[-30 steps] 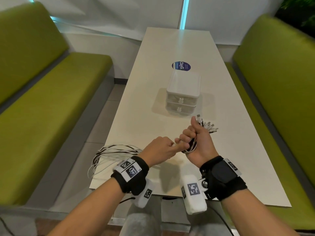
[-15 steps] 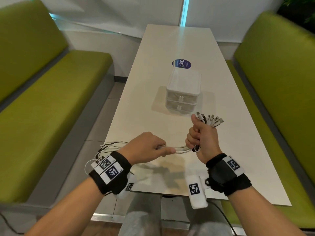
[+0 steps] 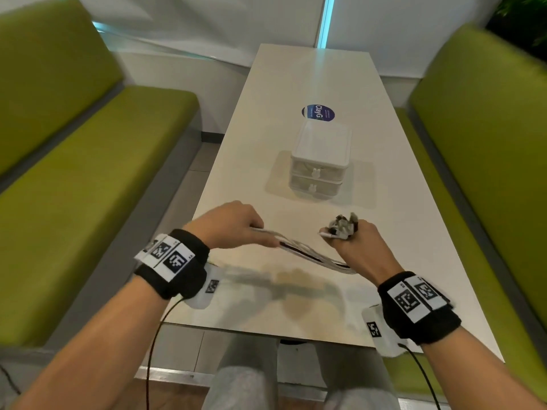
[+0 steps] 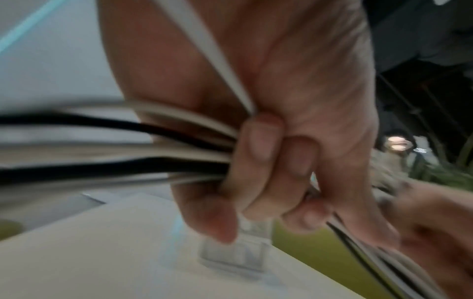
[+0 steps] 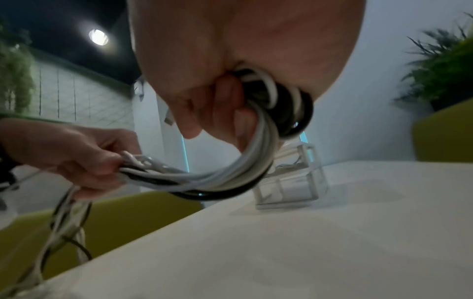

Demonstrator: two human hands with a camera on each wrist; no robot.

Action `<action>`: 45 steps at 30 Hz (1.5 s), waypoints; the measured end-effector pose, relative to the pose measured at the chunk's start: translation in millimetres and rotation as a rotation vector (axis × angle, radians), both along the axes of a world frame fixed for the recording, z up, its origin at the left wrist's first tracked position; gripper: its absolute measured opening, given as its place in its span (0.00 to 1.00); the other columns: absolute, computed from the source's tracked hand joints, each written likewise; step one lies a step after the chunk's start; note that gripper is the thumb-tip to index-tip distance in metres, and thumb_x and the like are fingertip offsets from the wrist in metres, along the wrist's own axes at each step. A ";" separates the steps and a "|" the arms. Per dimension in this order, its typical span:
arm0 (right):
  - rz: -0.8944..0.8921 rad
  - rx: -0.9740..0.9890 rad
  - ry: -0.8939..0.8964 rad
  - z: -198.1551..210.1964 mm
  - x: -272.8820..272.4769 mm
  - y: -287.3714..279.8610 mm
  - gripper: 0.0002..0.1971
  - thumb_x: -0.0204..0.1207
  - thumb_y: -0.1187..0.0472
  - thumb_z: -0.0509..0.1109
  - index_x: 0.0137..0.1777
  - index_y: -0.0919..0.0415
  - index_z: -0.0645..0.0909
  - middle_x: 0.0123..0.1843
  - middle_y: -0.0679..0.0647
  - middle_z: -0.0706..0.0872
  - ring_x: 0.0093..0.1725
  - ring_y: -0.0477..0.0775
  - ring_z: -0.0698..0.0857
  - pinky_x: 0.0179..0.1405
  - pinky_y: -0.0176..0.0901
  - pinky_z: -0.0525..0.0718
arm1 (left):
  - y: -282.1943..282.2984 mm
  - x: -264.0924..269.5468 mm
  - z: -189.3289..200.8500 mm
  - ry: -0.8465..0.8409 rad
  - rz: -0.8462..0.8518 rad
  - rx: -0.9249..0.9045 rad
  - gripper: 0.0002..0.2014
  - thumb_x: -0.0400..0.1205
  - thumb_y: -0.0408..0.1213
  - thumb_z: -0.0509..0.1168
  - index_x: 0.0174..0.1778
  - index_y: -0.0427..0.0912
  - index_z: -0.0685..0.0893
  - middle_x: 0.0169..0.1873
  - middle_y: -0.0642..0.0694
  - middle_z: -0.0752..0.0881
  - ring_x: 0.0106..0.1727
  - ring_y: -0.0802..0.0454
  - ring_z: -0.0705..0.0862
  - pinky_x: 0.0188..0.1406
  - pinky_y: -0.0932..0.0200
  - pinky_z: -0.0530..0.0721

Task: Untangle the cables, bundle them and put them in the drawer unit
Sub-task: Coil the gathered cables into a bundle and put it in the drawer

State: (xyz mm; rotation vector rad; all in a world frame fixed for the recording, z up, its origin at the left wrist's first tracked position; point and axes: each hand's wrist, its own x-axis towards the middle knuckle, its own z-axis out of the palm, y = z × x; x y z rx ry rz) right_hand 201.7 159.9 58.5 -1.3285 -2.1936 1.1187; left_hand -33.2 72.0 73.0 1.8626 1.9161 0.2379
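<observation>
A bundle of white and black cables (image 3: 307, 252) stretches between my two hands above the near part of the white table (image 3: 310, 75). My right hand (image 3: 359, 247) grips the cables (image 5: 258, 161), which loop round its fingers, with the plug ends (image 3: 342, 227) sticking out of the fist on the far side. My left hand (image 3: 233, 224) holds the same cables (image 4: 179, 145) in curled fingers, and the loose lengths (image 5: 64, 226) trail off past the table's left edge. The clear two-drawer unit (image 3: 321, 162) stands shut at mid table, beyond both hands.
A round dark blue sticker (image 3: 318, 113) lies on the table behind the drawer unit. Green benches (image 3: 88, 179) run along both sides of the table, the right bench (image 3: 485, 149) close to its edge. A plant (image 5: 442, 66) stands beyond the right bench.
My left hand has slid left along the cables, away from the right hand, drawing them taut. My right hand has turned over, so the plug ends point away and lower.
</observation>
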 end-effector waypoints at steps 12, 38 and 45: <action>0.306 0.074 -0.204 -5.1 4.3 -16.3 0.18 0.67 0.39 0.77 0.56 0.41 0.87 0.48 0.42 0.91 0.48 0.47 0.87 0.44 0.41 0.82 | 7.3 2.4 2.7 -0.187 0.006 0.175 0.27 0.80 0.59 0.67 0.24 0.45 0.67 0.20 0.51 0.64 0.24 0.54 0.63 0.27 0.56 0.59; 0.302 -0.424 -0.057 4.4 -4.3 -24.0 0.11 0.79 0.63 0.69 0.35 0.63 0.78 0.24 0.56 0.83 0.17 0.57 0.77 0.26 0.43 0.77 | -3.9 -3.0 -3.4 -0.152 0.104 0.141 0.28 0.77 0.63 0.66 0.29 0.38 0.75 0.20 0.49 0.68 0.24 0.54 0.64 0.26 0.58 0.61; -0.034 -0.493 0.337 -0.9 -7.8 -21.7 0.13 0.79 0.59 0.72 0.37 0.65 0.77 0.20 0.58 0.65 0.15 0.54 0.63 0.18 0.41 0.69 | -7.2 12.8 -12.8 -0.184 0.206 0.319 0.22 0.81 0.63 0.59 0.34 0.49 0.83 0.19 0.51 0.76 0.23 0.56 0.73 0.26 0.62 0.65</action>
